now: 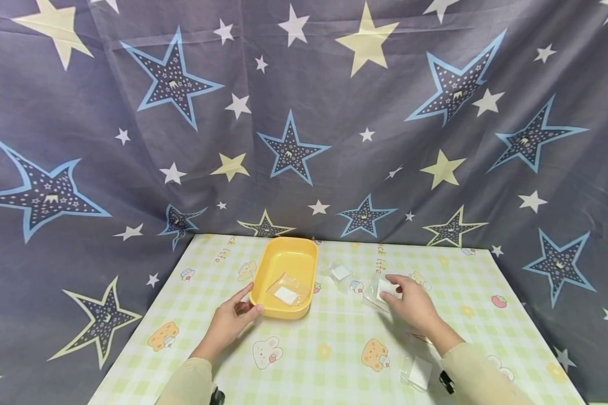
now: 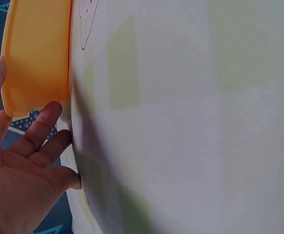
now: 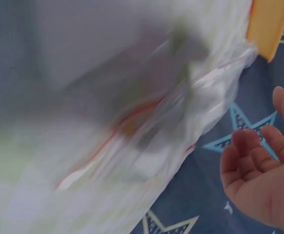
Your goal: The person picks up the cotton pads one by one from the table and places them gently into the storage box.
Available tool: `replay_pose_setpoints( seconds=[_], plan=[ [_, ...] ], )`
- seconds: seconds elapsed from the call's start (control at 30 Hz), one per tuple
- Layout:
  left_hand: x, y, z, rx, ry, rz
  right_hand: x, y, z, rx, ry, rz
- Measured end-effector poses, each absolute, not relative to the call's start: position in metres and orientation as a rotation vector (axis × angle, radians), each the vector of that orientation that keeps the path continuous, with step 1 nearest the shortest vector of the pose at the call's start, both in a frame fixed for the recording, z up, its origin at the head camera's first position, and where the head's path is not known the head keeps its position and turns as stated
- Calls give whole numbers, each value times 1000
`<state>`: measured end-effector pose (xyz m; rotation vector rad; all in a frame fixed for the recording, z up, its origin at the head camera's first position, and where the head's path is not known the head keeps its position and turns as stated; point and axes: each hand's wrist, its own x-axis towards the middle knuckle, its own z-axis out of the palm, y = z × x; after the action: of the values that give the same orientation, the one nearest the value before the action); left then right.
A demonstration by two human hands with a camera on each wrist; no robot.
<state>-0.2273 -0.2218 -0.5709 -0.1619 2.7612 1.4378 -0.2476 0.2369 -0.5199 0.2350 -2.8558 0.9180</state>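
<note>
My left hand (image 1: 231,320) grips the near left corner of the yellow tray (image 1: 268,311), with the thumb on its near side and the index finger on its left side. A clear plastic bag with a white square (image 1: 286,296) lies in the tray. My right hand (image 1: 410,302) is over another clear bag with a white square (image 1: 383,288), thumb and fingers parted and curved around a gap. In the right wrist view that right hand (image 3: 264,165) shows nothing between thumb and fingertips. In the left wrist view, the tray wall (image 2: 39,53) stands beside the fingers.
One more clear bag with a white square (image 1: 341,273) lies right of the tray. Another bag (image 1: 418,373) is under the right wrist; a red-lined clear bag (image 3: 215,92) looms close in the right wrist view. A starry curtain (image 1: 324,185) hangs behind the checked tablecloth (image 1: 182,382).
</note>
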Motion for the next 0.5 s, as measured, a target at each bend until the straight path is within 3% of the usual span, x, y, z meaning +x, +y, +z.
replay_pose_setpoints(
  seconds=[0.5],
  plan=[
    [-226, -222, -568, -173, 2744, 1475, -253, 243, -539, 310, -2917, 441]
  ],
)
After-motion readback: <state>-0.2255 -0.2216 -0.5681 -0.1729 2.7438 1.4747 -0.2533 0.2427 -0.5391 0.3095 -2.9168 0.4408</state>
